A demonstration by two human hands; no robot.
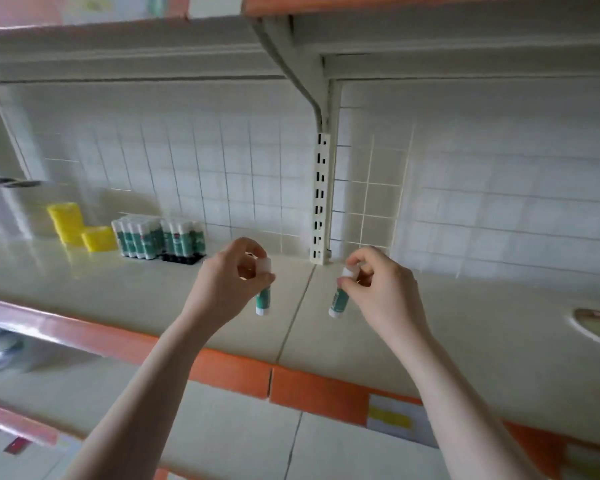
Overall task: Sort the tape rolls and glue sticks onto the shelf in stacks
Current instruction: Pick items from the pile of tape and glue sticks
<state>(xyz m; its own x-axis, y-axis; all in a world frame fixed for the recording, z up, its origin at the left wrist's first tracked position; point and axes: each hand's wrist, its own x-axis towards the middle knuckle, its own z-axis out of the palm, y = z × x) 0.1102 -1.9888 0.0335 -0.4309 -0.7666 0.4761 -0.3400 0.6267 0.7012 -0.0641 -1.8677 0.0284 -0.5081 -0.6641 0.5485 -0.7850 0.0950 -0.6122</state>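
I see one glue stick [264, 299] pinched by its white cap in my left hand [227, 289], another glue stick [338, 301] likewise clamped in my right hand [383, 289], both hanging above the shelf [465, 323]. Far left, standing glue sticks [158, 239] sit beside yellow tape rolls [80, 226].

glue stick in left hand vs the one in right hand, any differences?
The left glue stick hangs nearly upright from the left hand; the right glue stick tilts, its base angled leftward, in the right hand. More of the right one's body shows. Both are teal with white caps, pinched at the cap end, above the shelf.
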